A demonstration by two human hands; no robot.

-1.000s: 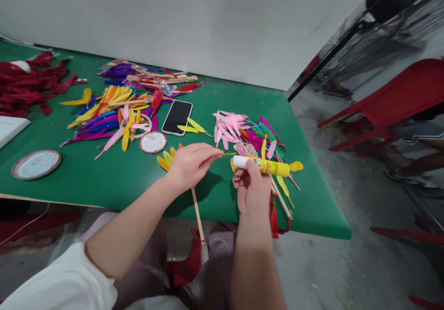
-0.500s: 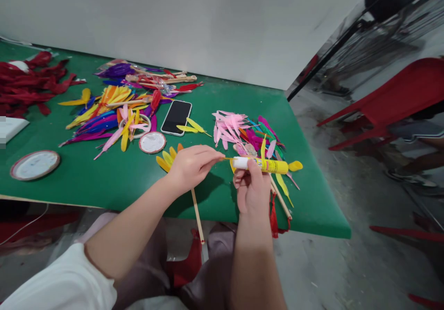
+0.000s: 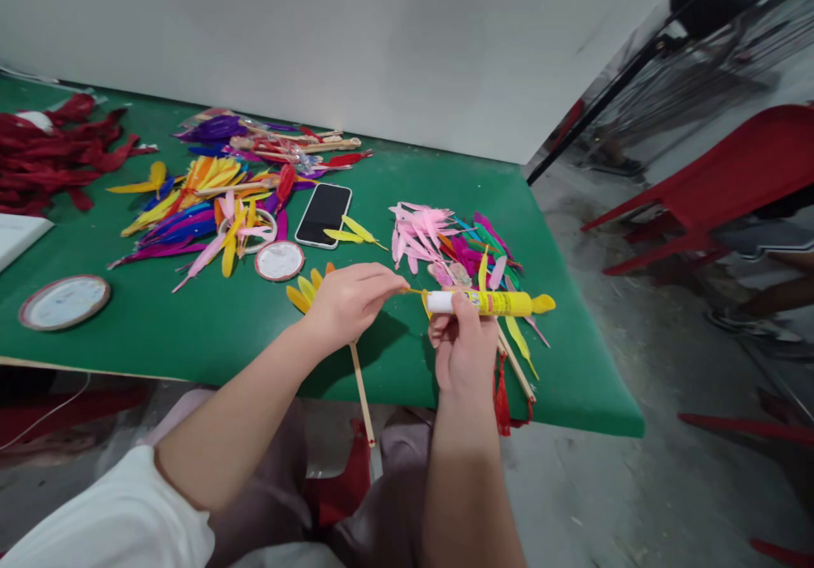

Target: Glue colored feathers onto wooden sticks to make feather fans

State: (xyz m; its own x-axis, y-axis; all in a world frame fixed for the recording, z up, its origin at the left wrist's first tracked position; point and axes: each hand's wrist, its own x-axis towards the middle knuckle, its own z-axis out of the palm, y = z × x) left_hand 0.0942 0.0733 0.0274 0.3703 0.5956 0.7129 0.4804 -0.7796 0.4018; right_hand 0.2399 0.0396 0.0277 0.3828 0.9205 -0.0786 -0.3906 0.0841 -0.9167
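Note:
My right hand is closed around a yellow and white glue stick, held level above the table with its white end toward my left hand. My left hand pinches the thin quill of a yellow feather. That feather runs along the glue stick, which hides most of its length; its tip shows past the yellow end. Under my left hand lies a fan of yellow and orange feathers, with a wooden stick reaching past the table edge. Beneath my right hand is another wooden stick with a red tassel.
On the green table lie pink feathers, a phone, a small round white disc, a larger one and heaped coloured feathers. Dark red cloth strips sit far left. A red chair stands right.
My left hand has shifted very slightly left with the quill. The glue stick's yellow end has moved a little to the right, nearer the feather tip.

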